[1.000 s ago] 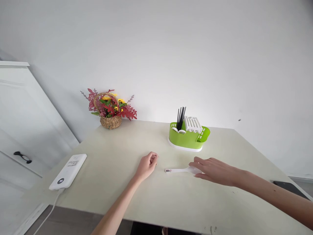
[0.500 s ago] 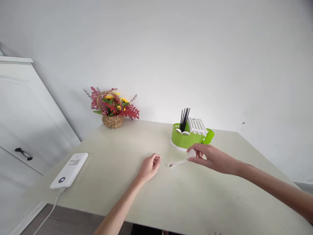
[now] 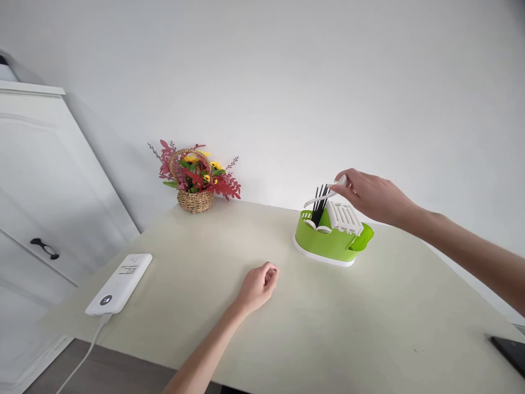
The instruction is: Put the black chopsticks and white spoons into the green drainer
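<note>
Pinching spoon (image 3: pixel 322 197) over holder (image 3: pixel 327 244) with right hand (image 3: pixel 367 194), resting left hand (image 3: pixel 257 284), empty and curled closed, on surface (image 3: pixel 348 323).

Soft light, brightest low on the wall (image 3: pixel 266 148), dimmer corners, wide-angle stretch.

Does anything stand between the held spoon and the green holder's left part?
Possibly: the black chopsticks stick up from the holder, crossing the handle of the spoon in view; contact is unclear. Two white rounded pieces show at the holder's rim.
</note>
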`<state>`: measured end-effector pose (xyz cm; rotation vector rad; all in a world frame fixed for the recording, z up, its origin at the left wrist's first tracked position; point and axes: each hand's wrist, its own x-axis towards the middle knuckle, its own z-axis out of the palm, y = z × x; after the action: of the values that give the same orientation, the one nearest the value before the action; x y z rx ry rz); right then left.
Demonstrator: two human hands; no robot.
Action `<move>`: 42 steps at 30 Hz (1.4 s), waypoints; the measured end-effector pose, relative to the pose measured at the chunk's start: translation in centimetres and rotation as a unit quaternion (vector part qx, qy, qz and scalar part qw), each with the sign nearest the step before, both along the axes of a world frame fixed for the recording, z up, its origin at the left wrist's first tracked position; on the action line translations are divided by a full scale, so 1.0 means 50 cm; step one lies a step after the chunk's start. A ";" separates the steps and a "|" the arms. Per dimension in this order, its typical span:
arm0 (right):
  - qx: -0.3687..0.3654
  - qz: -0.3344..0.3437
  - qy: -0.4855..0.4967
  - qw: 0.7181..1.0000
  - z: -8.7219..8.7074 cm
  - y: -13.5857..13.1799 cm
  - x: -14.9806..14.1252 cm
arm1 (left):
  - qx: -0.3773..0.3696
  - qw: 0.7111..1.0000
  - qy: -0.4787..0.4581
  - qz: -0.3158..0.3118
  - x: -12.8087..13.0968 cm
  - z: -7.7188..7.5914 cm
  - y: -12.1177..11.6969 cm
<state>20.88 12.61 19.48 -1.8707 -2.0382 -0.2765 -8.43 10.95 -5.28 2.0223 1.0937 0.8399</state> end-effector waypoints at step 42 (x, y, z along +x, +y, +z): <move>-0.008 0.082 -0.073 0.994 -0.150 -0.003 0.013 | 0.018 0.999 0.045 -0.008 0.006 0.001 0.004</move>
<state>21.53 12.48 11.99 -1.7234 -2.2823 -0.3636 -8.12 11.12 -5.24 2.1152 1.1178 0.7715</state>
